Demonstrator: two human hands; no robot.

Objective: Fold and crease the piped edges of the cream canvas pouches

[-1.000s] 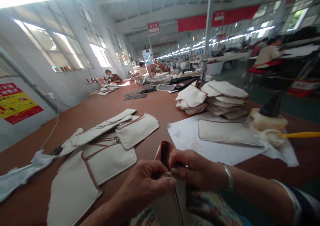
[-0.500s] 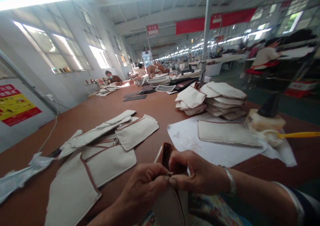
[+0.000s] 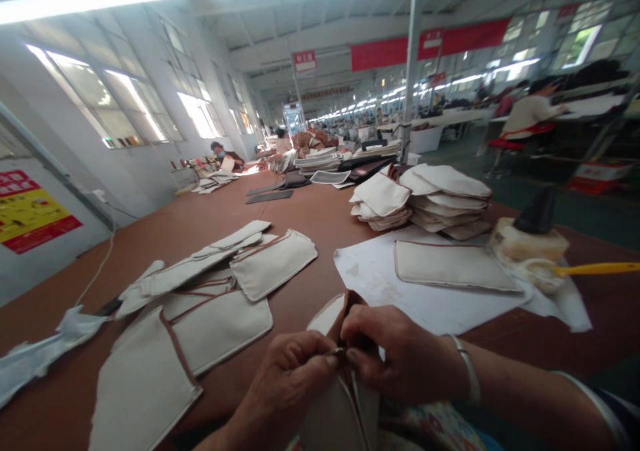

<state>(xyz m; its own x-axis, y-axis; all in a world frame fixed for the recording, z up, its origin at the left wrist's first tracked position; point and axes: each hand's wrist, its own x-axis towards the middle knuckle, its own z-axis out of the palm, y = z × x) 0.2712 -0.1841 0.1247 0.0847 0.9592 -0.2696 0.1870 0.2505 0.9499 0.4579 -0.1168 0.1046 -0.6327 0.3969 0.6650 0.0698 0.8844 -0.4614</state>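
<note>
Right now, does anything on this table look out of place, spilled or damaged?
The white sheet is marked with faint smudges, odd against its pale surface; their cause is unclear. Left of it, cream pieces overlap at uneven angles, looking untidy. No clear damage shows.

The left forearm [image 3: 225, 438] slants up from the bottom edge to the left hand [image 3: 290, 381], low at centre, its thumb [image 3: 320, 371] and index finger pinched together. The right forearm [image 3: 530, 394] extends from the lower right edge; the right hand [image 3: 405, 351] has curled fingers [image 3: 365, 321] bent toward its thumb, tips just beside the left's.
</note>
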